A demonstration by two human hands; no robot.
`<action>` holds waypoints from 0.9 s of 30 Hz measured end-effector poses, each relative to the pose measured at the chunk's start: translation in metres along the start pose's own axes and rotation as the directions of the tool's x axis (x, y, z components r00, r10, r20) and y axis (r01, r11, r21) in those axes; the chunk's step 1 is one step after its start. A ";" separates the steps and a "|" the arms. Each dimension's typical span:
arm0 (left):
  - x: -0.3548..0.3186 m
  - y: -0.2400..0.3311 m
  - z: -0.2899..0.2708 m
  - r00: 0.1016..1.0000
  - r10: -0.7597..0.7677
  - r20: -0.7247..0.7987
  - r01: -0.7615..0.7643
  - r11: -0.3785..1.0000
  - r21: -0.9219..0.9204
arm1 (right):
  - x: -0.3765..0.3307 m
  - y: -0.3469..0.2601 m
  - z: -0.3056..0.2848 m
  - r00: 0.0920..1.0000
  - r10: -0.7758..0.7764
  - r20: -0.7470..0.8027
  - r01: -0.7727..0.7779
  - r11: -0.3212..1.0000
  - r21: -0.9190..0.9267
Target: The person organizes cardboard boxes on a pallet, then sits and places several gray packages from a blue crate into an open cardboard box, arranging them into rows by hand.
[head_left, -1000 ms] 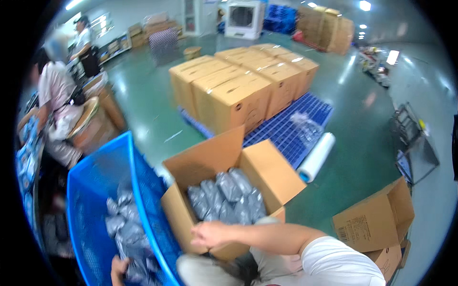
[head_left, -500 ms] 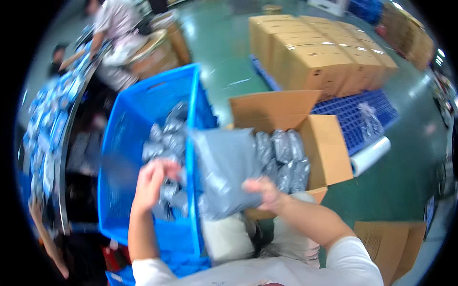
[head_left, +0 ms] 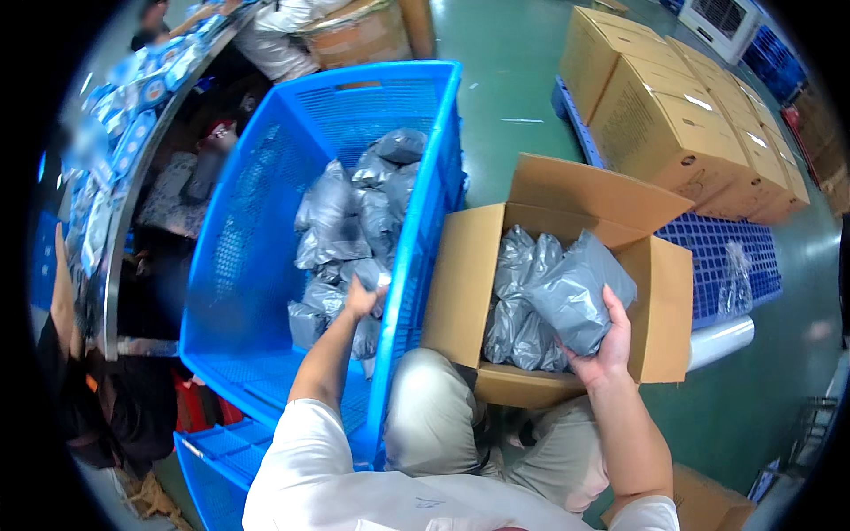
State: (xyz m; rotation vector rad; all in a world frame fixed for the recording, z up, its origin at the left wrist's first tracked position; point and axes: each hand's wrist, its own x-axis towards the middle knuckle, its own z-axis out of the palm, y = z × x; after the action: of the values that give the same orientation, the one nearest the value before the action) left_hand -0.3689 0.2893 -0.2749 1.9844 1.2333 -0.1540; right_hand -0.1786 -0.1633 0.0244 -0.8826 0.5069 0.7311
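Note:
My right hand holds a plump grey plastic bag over the open cardboard box, thumb along its right side. Under it, several similar grey bags stand packed in rows in the box. To the left, my left hand reaches into the big blue plastic crate, its fingers closed around the end of a small grey bag; the fingertips are partly hidden. Around that hand lies a loose pile of grey bags along the crate's right side.
Stacked closed cartons stand on a blue pallet at the far right, with a roll of clear film near it. At the left, a metal-edged table carries many blue-white packages; other people are beside it. A second blue crate sits lower left.
My right hand has carried the grey bag rightward from between crate and box to above the box. My left hand has moved onto a bag in the crate. The view has shifted.

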 end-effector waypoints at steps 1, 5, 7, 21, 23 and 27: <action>0.006 0.033 0.015 0.982 0.109 -0.155 -0.113 0.993 -0.018 | 0.005 -0.002 -0.008 0.999 -0.031 -0.008 0.031 0.999 -0.012; 0.046 0.139 0.030 0.873 0.394 -0.286 -0.377 0.919 0.116 | 0.014 -0.005 -0.020 0.994 -0.110 -0.025 0.110 0.994 -0.007; 0.087 0.113 0.003 0.919 0.309 -0.244 -0.259 0.941 0.218 | 0.014 0.001 -0.003 1.000 -0.026 -0.016 0.026 0.999 0.024; 0.032 0.077 -0.085 0.721 0.302 -0.624 -0.174 0.950 0.259 | 0.014 0.000 -0.019 0.980 0.172 0.096 -0.141 0.953 -0.267; -0.017 0.115 -0.134 0.632 0.370 -0.680 -0.259 0.929 0.265 | 0.002 -0.010 -0.021 0.955 0.276 0.112 -0.202 0.876 -0.438; -0.129 0.183 -0.258 0.272 0.528 -0.805 -0.449 0.809 0.379 | -0.005 -0.008 -0.019 0.936 0.337 0.100 -0.172 0.687 -0.706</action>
State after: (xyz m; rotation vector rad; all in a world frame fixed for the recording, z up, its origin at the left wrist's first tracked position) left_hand -0.3620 0.3277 0.0645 2.4915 1.0595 1.3979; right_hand -0.1784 -0.1845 0.0213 -1.4236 0.1340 1.3153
